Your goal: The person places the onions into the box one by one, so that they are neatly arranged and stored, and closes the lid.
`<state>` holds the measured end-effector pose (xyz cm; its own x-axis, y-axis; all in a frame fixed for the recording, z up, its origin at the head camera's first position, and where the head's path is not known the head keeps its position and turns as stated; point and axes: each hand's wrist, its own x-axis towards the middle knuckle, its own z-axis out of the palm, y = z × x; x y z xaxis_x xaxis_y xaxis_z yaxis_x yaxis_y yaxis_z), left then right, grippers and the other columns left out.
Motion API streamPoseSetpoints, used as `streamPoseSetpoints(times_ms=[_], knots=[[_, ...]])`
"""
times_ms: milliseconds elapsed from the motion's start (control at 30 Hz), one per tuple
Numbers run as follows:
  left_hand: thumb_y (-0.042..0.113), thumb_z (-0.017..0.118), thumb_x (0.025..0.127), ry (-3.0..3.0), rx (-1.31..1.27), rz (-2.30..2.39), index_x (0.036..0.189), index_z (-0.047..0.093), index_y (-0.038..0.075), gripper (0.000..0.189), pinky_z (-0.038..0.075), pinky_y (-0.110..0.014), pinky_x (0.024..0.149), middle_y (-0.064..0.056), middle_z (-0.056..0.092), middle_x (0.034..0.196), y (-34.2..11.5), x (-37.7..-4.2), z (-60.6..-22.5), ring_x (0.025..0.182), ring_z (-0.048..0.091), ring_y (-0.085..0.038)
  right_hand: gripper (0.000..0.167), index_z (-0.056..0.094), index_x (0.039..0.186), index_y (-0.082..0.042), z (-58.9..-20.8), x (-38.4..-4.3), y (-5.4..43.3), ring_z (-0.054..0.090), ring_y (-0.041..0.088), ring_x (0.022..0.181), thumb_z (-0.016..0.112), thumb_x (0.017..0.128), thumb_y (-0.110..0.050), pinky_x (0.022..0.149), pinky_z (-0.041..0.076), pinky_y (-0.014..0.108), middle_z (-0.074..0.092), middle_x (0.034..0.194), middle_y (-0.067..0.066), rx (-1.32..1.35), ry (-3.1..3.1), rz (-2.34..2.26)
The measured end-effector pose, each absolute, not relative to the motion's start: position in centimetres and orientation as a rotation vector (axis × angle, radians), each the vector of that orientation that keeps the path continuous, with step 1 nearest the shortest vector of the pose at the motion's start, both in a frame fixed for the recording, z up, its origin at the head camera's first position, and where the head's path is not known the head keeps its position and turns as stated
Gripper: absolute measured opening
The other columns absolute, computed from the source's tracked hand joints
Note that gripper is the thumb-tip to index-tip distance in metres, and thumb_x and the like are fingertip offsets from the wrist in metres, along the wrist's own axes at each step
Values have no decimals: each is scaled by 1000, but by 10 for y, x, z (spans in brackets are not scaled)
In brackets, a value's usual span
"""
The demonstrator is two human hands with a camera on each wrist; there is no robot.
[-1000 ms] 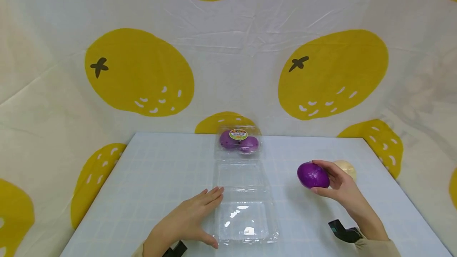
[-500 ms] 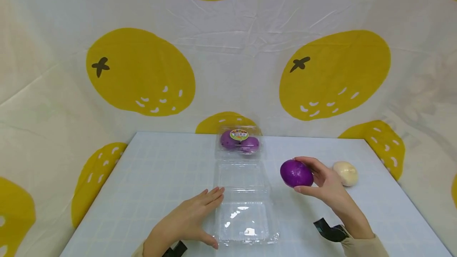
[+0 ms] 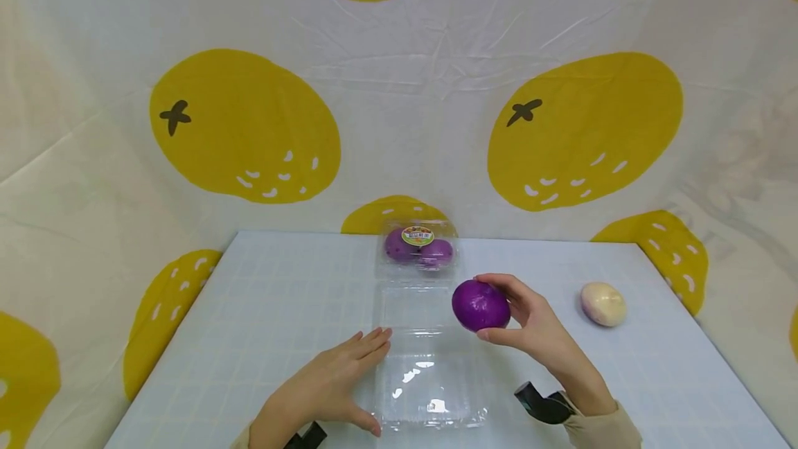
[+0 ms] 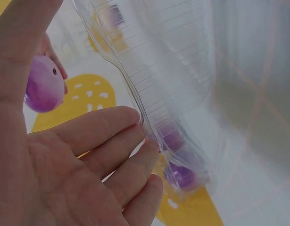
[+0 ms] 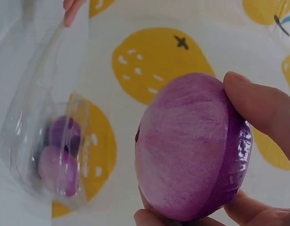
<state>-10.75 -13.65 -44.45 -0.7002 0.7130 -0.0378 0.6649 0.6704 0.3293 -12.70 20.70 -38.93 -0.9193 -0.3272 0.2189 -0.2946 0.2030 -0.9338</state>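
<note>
Right hand (image 3: 530,324), clamped on a purple onion (image 3: 481,305), has carried it leftward to the open clear clamshell's (image 3: 430,390) right edge, closing their gap; left hand (image 3: 327,383), fingers outstretched, touches its left edge.

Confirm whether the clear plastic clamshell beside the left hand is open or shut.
Open. In the head view, the clamshell is spread out, its far half behind its near half, neither covering the other.

White glare on clear container (image 3: 424,386)
</note>
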Motion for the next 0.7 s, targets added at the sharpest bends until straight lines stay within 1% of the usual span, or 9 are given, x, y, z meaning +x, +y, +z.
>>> streamPoseSetpoints(times_ms=[167,300,467,600,700], knots=[[73,73,67,2720,1139,431,152,39,5,113,32,-47,115,-5,24,163,-136,-108,-445,148,26,-23,69,52,137,-9,-390,-128,191,51,27,126,84,76,-3,102,45,21,53,137,11,-670,2374,-1868],[73,73,67,2717,1145,426,152,39,5,113,31,-46,115,-5,24,163,-136,-109,-445,148,26,-23,71,52,137,-9,-396,-128,179,52,30,126,84,74,-1,103,45,23,53,138,12,-719,2325,-1879],[73,73,68,2713,1156,433,152,38,6,113,31,-46,115,-5,24,163,-135,-110,-445,148,26,-22,71,52,137,-11,-407,-128,167,50,34,128,85,75,-4,104,44,22,53,139,11,-735,2268,-1849],[72,74,68,2715,1164,441,152,39,5,112,32,-47,115,-5,26,163,-136,-110,-445,148,27,-23,70,51,138,-10,-420,-130,159,49,34,129,84,77,-6,105,43,23,52,139,12,-777,2207,-1822],[72,73,68,2720,1168,434,151,40,5,112,32,-47,115,-5,26,162,-136,-110,-445,148,27,-23,69,50,139,-7,-429,-133,155,51,30,128,83,78,-6,105,43,24,52,139,12,-802,2165,-1796]])
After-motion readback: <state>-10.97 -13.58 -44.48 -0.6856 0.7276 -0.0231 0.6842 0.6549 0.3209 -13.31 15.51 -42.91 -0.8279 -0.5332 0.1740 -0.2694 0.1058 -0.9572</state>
